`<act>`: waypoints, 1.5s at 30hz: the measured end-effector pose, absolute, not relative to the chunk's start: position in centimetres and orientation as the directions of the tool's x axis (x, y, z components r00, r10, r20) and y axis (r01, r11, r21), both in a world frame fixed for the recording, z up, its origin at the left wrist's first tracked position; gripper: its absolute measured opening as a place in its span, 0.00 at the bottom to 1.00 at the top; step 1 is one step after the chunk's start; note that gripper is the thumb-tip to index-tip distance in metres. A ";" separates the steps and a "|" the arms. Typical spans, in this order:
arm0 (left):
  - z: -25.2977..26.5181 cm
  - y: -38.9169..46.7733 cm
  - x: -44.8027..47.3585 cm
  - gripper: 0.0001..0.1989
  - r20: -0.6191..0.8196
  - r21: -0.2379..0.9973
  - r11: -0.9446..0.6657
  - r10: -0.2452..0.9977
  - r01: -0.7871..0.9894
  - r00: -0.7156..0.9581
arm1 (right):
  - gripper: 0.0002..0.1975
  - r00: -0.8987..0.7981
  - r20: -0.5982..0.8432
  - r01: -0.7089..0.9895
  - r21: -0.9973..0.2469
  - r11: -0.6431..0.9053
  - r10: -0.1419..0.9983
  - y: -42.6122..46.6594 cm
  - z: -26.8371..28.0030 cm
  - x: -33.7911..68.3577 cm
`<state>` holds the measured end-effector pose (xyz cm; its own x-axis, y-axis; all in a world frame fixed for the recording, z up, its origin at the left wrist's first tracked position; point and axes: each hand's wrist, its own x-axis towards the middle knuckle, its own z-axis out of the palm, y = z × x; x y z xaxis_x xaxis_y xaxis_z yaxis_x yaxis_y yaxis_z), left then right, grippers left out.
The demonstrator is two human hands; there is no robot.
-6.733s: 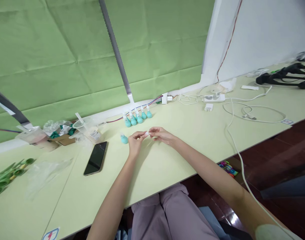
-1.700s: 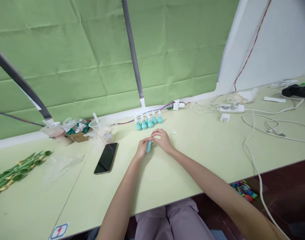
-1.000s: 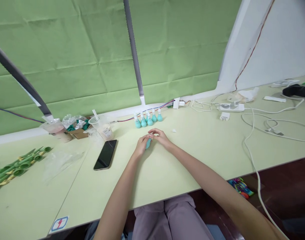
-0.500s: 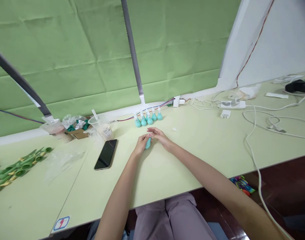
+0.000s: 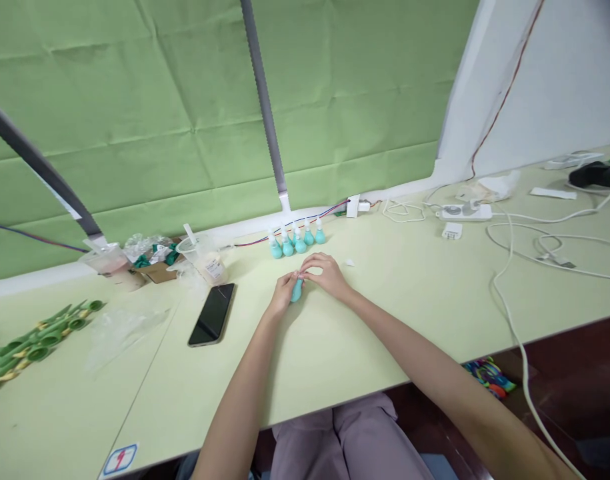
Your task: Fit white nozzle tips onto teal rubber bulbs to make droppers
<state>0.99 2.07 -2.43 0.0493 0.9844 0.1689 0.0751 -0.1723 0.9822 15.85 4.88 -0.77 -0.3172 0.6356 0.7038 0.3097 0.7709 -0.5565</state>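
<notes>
A small turquoise bulb-shaped bottle (image 5: 297, 291) is held above the table in front of me. My left hand (image 5: 285, 289) is closed around its neck and side. From the right, my right hand (image 5: 327, 275) has its thumb and fingertips pinched together at the top of that bottle; the fingers hide most of its upper end. Just beyond my hands, several like bottles (image 5: 299, 244) with pale, narrow tops stand upright in a cluster. A small white scrap (image 5: 350, 263) lies to the right of my right hand.
Left of my arms lie a black phone (image 5: 212, 315), plastic drink cups (image 5: 205, 260), a small carton (image 5: 159, 270) and green plastic pieces (image 5: 39, 343). At right are a power strip (image 5: 465, 213), a white charger (image 5: 452, 231) and loose cables. A green cloth (image 5: 359, 100) hangs behind.
My right hand's fingers have bent and drawn together at the bottle's top, where they were stretched out flatter before. My left hand keeps its hold on the bottle.
</notes>
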 end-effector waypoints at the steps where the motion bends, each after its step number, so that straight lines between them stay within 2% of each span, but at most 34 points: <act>1: -2.5 2.1 1.0 0.26 0.163 0.982 -0.167 0.985 0.083 0.046 | 0.05 -0.309 0.710 0.306 -0.555 0.773 0.632 4.8 -0.8 15.8; 7: -2.2 1.7 1.2 0.27 0.152 0.976 -0.156 0.988 0.154 0.039 | 0.04 -0.320 0.720 0.254 -0.562 0.787 0.617 5.4 -1.0 16.1; 18: -1.7 1.4 1.1 0.26 0.215 0.953 -0.222 0.975 0.208 0.058 | 0.06 -0.335 0.611 0.136 -0.722 0.678 0.717 5.8 -0.2 16.6; 21: -1.5 1.3 1.1 0.26 0.198 0.962 -0.201 0.980 0.187 0.033 | 0.07 -0.167 0.533 0.269 -0.785 0.558 0.830 6.4 0.4 18.0; 25: -1.2 1.2 0.8 0.25 0.211 0.951 -0.205 0.977 0.230 -0.004 | 0.08 0.154 0.395 0.582 -0.777 0.240 0.906 7.6 0.1 20.7; 29: -0.9 1.4 0.3 0.25 0.238 0.943 -0.206 0.966 0.260 -0.097 | 0.09 0.161 0.245 0.773 -0.633 0.033 0.956 8.5 -1.0 22.6; 33: -0.8 1.5 0.0 0.24 0.206 0.971 -0.184 0.967 0.150 -0.148 | 0.16 0.111 0.131 0.822 -0.569 -0.017 0.985 9.0 -1.4 23.4; 36: -0.7 1.4 0.1 0.25 0.174 0.984 -0.168 0.975 0.057 -0.136 | 0.21 0.073 0.100 0.844 -0.536 -0.008 0.992 9.1 -1.2 23.9; 40: -0.6 1.2 0.5 0.25 0.152 0.988 -0.147 0.982 0.051 -0.115 | 0.16 0.045 0.058 0.886 -0.464 -0.013 0.997 9.1 -1.0 24.3; 45: -0.6 1.2 0.3 0.21 0.182 0.977 -0.168 0.977 0.130 -0.110 | 0.10 0.048 0.115 0.879 -0.477 0.013 0.992 8.9 -1.4 24.0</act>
